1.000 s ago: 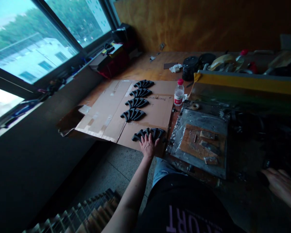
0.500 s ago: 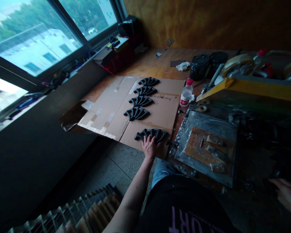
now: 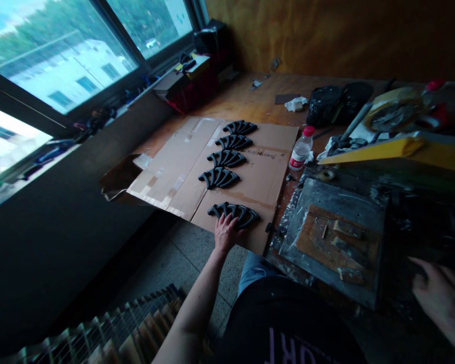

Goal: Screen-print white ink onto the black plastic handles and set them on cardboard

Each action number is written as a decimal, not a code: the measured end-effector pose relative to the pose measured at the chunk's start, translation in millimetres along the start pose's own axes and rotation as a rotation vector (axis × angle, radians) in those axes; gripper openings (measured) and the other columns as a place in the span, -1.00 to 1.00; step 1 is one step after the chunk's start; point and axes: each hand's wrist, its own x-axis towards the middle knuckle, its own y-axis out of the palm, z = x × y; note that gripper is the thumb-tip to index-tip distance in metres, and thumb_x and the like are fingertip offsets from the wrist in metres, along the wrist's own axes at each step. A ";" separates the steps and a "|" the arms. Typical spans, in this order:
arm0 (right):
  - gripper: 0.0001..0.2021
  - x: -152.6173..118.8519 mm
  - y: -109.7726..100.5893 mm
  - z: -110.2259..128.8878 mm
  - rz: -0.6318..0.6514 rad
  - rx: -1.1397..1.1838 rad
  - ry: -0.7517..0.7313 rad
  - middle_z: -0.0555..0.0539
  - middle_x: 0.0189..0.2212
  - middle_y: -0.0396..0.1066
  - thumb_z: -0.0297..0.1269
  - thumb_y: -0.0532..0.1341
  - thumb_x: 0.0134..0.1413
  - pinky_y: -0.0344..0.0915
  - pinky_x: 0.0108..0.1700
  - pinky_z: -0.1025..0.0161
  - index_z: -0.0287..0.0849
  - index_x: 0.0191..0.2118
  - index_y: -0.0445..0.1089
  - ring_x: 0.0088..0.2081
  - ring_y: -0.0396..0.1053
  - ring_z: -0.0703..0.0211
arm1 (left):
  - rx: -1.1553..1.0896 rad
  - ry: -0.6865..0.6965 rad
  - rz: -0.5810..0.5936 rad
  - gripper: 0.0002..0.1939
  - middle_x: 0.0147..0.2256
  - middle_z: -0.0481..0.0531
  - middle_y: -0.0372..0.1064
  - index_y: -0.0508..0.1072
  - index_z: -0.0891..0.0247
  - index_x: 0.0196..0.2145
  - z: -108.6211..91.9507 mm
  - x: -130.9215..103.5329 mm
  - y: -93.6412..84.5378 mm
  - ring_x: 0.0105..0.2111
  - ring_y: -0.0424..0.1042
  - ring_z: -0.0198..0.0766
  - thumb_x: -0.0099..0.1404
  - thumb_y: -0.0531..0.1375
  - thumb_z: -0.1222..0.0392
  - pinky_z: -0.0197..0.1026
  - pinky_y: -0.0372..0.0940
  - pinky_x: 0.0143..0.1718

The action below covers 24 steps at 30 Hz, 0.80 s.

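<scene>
On the near part of the flattened cardboard (image 3: 174, 172), my left hand (image 3: 225, 231) grips the lower edge of a fan-shaped row of glossy black curved pieces (image 3: 246, 215). Its fingers lie over the pieces and the thumb points right along their near side. Beyond it lie several more such black fans, set one behind another, the closest being a black fan (image 3: 219, 178). Over the dark area at far right, my right hand (image 3: 440, 290) is open, index finger stretched out and thumb apart, with nothing visible in it.
A red-capped bottle (image 3: 301, 149) stands beside the cardboard's right edge. Right of it is a grey metal plate (image 3: 303, 194) bearing a brown board with small blocks. A yellow-edged panel (image 3: 379, 151), tape rolls and dark containers crowd the back right. A wire rack (image 3: 109, 323) stands below left.
My left hand and the near black fan have slid slightly left on the cardboard. My right hand has come further into view, its fingers more extended. The view has shifted a little.
</scene>
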 end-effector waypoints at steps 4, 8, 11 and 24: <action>-0.70 51.2 -16.1 165.5 0.073 0.401 -0.280 -0.20 -0.15 0.49 -0.24 -0.01 0.23 0.30 0.06 0.04 0.03 -0.06 0.42 -0.05 0.39 -0.04 | -0.003 -0.003 0.008 -0.41 0.20 0.09 0.28 0.46 0.08 0.09 1.9 1.5 -1.0 0.30 0.06 0.17 0.14 0.27 -0.17 0.17 0.00 0.30; -0.70 80.7 -4.6 315.3 0.364 0.422 -0.712 -0.20 -0.15 0.49 -0.43 -0.01 0.22 0.28 0.08 0.05 -0.17 -0.14 0.48 0.00 0.34 -0.02 | -0.015 0.019 0.014 -0.42 0.20 0.11 0.28 0.47 0.09 0.08 4.4 1.8 -1.6 0.29 0.06 0.17 0.15 0.26 -0.18 0.16 0.01 0.30; -0.78 90.9 12.9 382.3 0.613 0.235 -0.791 -0.27 -0.23 0.50 -0.49 0.11 0.09 0.34 -0.07 0.06 -0.30 -0.22 0.50 -0.07 0.39 -0.09 | -0.033 0.049 0.007 -0.42 0.20 0.11 0.28 0.47 0.09 0.09 11.1 1.7 -1.3 0.29 0.07 0.17 0.13 0.29 -0.13 0.18 0.03 0.30; -0.75 118.4 45.5 465.6 0.612 0.241 -0.919 -0.34 0.07 0.37 -0.48 0.09 0.18 0.28 0.04 -0.05 -0.26 -0.12 0.49 0.08 0.32 -0.12 | 0.037 0.086 0.023 -0.38 0.18 0.19 0.31 0.48 0.20 0.07 131.0 70.7 -31.3 0.28 0.12 0.11 0.13 0.28 -0.19 0.10 0.08 0.28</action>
